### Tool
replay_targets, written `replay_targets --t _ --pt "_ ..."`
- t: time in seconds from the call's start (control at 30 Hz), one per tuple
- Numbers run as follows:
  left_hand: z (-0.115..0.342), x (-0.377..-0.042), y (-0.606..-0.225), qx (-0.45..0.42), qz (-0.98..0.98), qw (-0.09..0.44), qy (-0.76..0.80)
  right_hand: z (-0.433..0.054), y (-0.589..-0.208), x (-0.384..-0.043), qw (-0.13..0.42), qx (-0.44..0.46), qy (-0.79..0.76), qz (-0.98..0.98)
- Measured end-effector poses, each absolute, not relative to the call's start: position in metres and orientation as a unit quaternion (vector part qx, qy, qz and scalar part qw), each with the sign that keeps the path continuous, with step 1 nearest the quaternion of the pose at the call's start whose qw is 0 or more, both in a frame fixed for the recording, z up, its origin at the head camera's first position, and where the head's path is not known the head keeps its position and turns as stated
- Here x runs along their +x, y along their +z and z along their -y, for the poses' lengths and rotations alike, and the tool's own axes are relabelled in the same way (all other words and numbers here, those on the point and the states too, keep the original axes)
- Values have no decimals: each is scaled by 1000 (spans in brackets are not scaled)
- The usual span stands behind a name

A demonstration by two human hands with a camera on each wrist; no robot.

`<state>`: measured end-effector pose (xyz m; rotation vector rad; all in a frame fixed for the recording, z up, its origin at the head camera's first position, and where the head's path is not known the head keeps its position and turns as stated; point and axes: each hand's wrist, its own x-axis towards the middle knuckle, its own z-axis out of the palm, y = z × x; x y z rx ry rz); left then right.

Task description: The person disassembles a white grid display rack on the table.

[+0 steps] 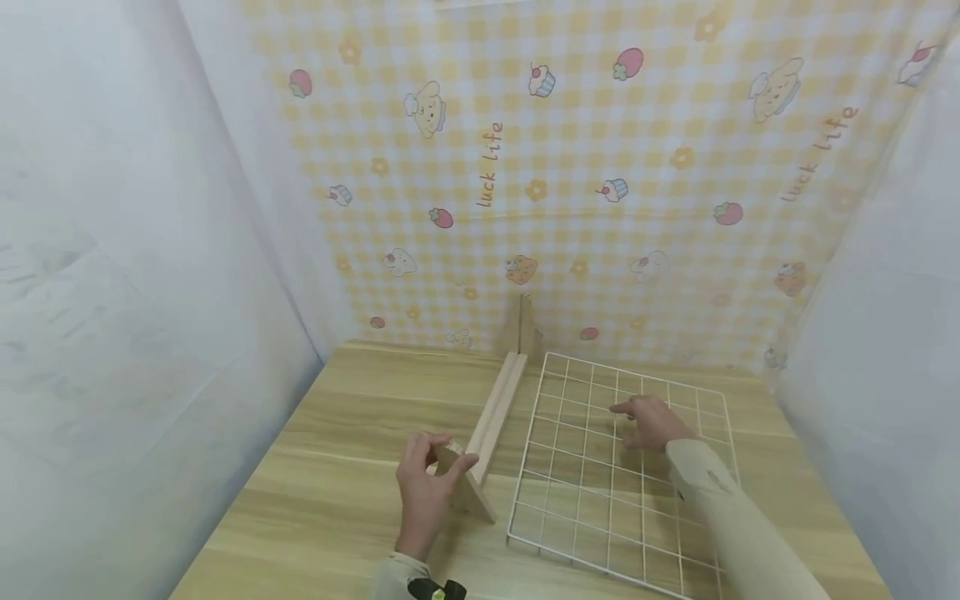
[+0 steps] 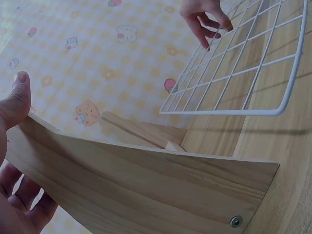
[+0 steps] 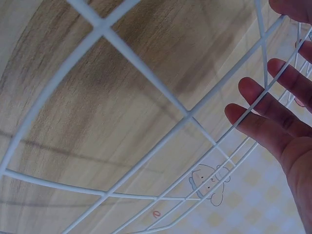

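Note:
My left hand [image 1: 427, 487] grips the upper edge of a wooden end panel [image 2: 146, 185], thumb on one side and fingers on the other. A silver bolt [image 2: 236, 221] sits in the panel's lower corner. The panel belongs to a wooden frame with a long rail [image 1: 498, 408] running back to a second end panel [image 1: 521, 325] by the wall. My right hand [image 1: 652, 423] is over a white wire grid [image 1: 585, 475], its spread fingertips [image 3: 236, 113] right at the wires. In the left wrist view the grid's near corner stands above the tabletop.
The wood-grain table [image 1: 352, 417] extends left of the frame and right of the grid. A yellow checked cloth [image 1: 525, 167] with cartoon prints hangs behind it. White sheets [image 1: 135, 333] close off both sides.

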<state>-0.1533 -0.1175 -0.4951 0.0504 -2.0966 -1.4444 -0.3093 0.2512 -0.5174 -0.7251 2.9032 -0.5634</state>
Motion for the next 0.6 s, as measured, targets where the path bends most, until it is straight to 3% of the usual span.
replay_targets --t 0.27,0.6 --pt "110 -148 -490 -4 798 315 -514 -250 -516 -317 77 -218 -180 -956" --pt "107 -148 -490 -3 799 314 -513 -254 -518 -326 75 -215 -167 -959"
